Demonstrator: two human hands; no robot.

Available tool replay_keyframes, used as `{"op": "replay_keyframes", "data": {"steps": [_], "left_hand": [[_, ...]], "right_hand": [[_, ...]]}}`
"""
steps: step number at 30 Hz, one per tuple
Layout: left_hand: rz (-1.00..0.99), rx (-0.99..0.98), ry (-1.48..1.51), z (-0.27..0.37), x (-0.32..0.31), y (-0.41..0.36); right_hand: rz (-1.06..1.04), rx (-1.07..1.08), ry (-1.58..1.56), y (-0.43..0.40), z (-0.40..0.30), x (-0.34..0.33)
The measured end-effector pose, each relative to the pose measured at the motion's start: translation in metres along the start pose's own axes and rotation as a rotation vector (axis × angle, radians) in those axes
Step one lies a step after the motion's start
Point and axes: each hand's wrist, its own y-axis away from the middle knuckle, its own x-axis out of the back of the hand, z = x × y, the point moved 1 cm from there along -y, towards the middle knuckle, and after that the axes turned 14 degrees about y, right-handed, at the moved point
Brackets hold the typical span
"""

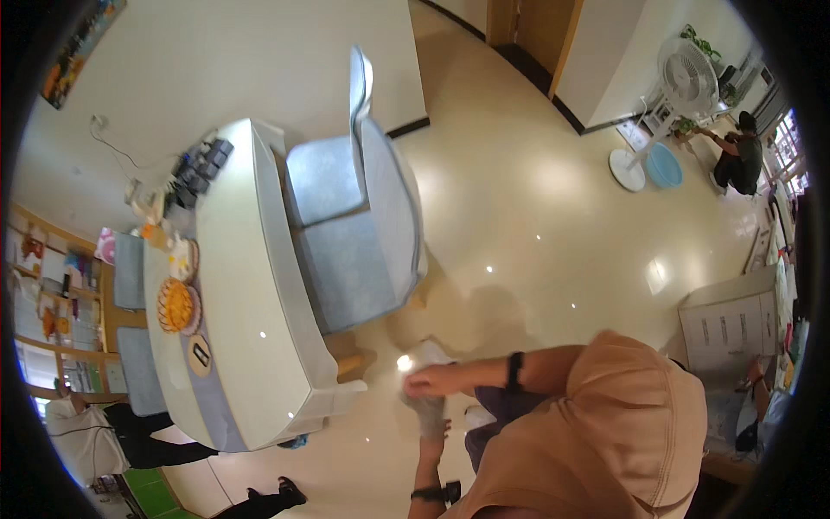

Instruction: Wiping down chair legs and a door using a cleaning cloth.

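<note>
A grey cloth [429, 415] is bunched between my two hands, blurred by motion. Its upper end meets my right hand [429, 381], whose fingers are curled over it. Below, my left hand [438, 433] grips the other end, with fingertips showing at its right edge. A pale, blurred piece [433, 352] shows just above my right hand; whether it belongs to the same cloth is unclear. Both hands are above the tiled floor, close to the near corner of a covered dining table [240, 272].
Chairs with blue-grey seats [343, 272] line the table, which bears an orange-filled basket [174, 306] and a phone [201, 353]. A white fan [687, 78] stands by a blue basin [664, 165]. One person [739, 156] crouches there; another person [84, 434] stands beyond the table. A white cabinet [729, 318] is at right.
</note>
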Motion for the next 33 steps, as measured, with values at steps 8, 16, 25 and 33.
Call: {"op": "replay_keyframes", "data": {"steps": [8,16,25,33], "left_hand": [[-0.344,-0.304,0.230,0.182,-0.157,0.044],[-0.271,-0.664,-0.437,0.346,-0.375,-0.064],[-0.416,-0.691,-0.582,0.472,-0.498,-0.167],[-0.771,-0.543,-0.604,0.582,-0.598,-0.301]], "right_hand": [[0.049,0.277,0.166,0.166,-0.102,0.183],[0.383,0.200,0.410,0.212,-0.104,0.378],[0.236,-0.095,0.539,0.255,-0.092,0.569],[0.370,-0.149,0.679,0.240,-0.033,0.723]]}}
